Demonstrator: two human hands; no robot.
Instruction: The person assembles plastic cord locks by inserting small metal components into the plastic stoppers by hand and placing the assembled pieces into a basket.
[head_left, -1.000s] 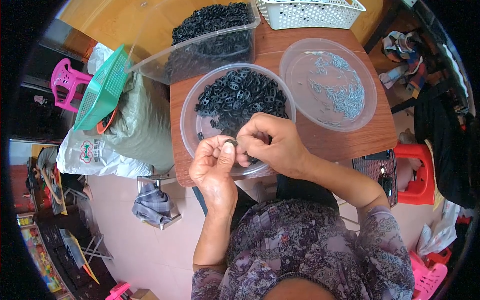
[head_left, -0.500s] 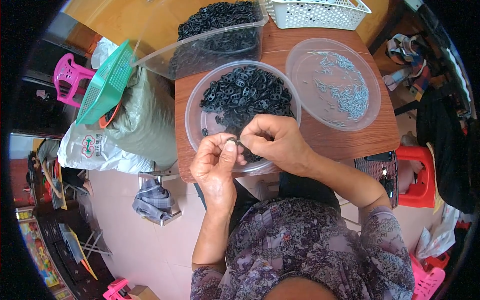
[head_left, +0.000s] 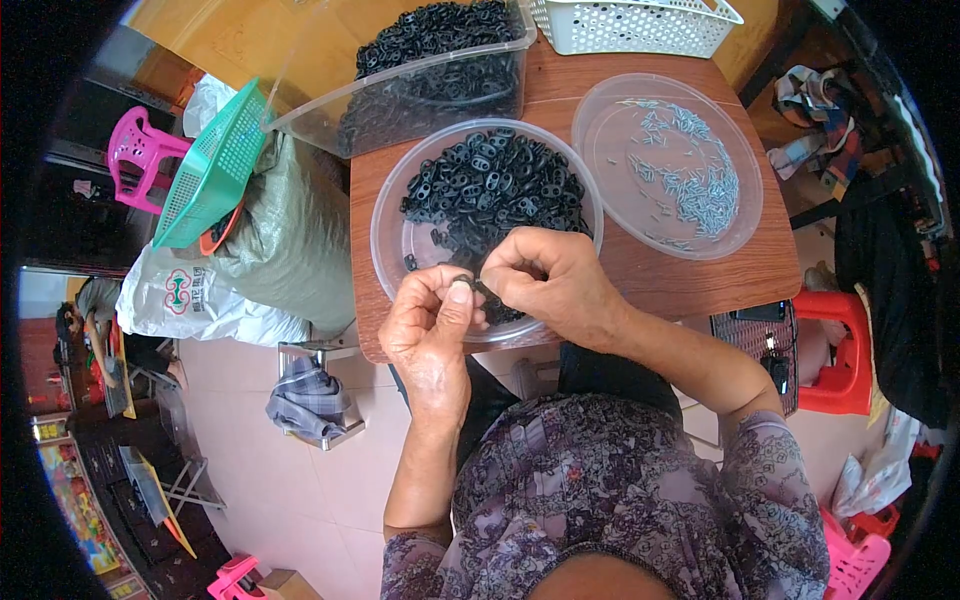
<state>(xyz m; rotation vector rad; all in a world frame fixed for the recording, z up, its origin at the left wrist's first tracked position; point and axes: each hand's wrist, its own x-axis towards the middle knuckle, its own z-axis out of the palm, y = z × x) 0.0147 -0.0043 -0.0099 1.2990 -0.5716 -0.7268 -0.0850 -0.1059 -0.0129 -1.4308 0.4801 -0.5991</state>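
Note:
Above the near side of a clear round tub (head_left: 381, 232), my two hands meet at the fingertips. My left hand (head_left: 430, 335) pinches a small black oval plastic piece (head_left: 465, 280) between thumb and forefinger, much of it covered by the fingers. Against it, my right hand (head_left: 558, 285) is closed in a pinch; what its fingertips hold is too small and hidden to name. Many black oval pieces with two holes (head_left: 500, 180) fill the tub. To its right, a clear shallow round tray (head_left: 610, 205) bears a scatter of small silvery-blue pins (head_left: 705, 190).
On the brown wooden table (head_left: 690, 285), a large clear bin (head_left: 300, 115) with more black pieces stands at the back left, a white perforated basket (head_left: 640, 35) at the back right. Full sacks (head_left: 300, 230) and a green basket (head_left: 210, 165) are at left, a red stool (head_left: 845, 350) at right.

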